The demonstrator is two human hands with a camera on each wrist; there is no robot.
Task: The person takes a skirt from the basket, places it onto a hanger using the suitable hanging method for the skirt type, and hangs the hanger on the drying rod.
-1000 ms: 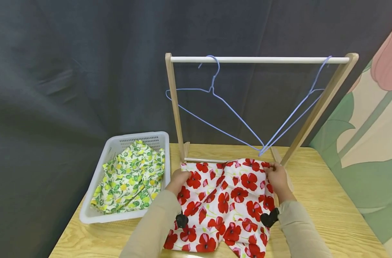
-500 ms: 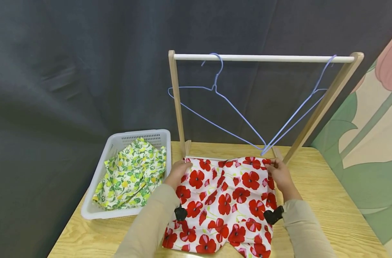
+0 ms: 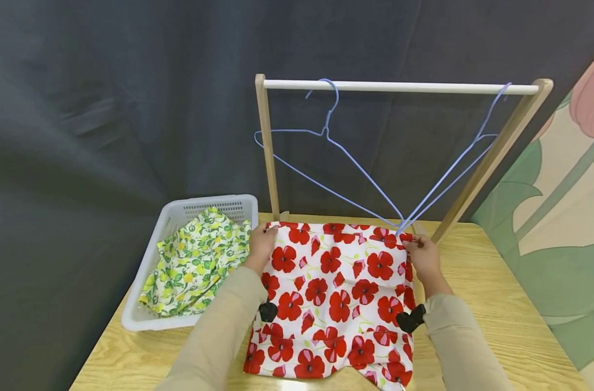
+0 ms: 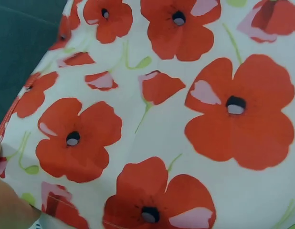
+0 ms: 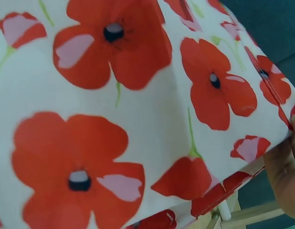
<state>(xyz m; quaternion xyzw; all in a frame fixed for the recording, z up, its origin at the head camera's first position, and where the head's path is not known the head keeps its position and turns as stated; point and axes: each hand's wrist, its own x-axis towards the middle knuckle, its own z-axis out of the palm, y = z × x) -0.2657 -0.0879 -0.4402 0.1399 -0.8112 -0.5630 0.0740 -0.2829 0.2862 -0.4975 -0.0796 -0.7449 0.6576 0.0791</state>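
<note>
Over the wooden tabletop, the left hand and right hand each pinch an upper corner of the poppy-print shorts, now wider and smoother than a second ago, so the spreading looks nearly done.

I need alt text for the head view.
A person's left hand and right hand hold a red floral cloth near its upper corners. At left, a basket holds patterned fabric; two blue hangers hang from a rack.
</note>
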